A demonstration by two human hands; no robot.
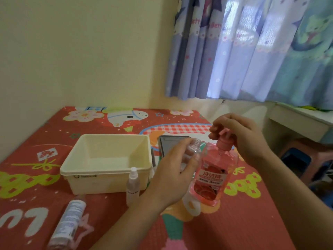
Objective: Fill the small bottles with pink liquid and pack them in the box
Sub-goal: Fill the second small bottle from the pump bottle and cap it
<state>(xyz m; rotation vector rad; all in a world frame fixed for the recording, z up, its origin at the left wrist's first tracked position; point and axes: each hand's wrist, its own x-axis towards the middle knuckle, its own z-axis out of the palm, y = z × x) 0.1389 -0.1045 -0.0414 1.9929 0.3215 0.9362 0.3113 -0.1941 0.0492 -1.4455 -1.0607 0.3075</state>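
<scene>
A red cartoon-print mat (252,222) covers the surface in front of me, below a pale wall and a purple curtain (243,51), and on it I count one cream box (108,183), one big pink pump bottle (214,175) and three small bottles. My left hand (173,177) grips one clear small bottle (193,148) upright, mouth up beside the pump, while my right hand (239,138) curls over the pump head (224,139). A second spray bottle (133,186) stands upright before the box; a third bottle (67,224) lies flat, its long axis running toward me.
</scene>
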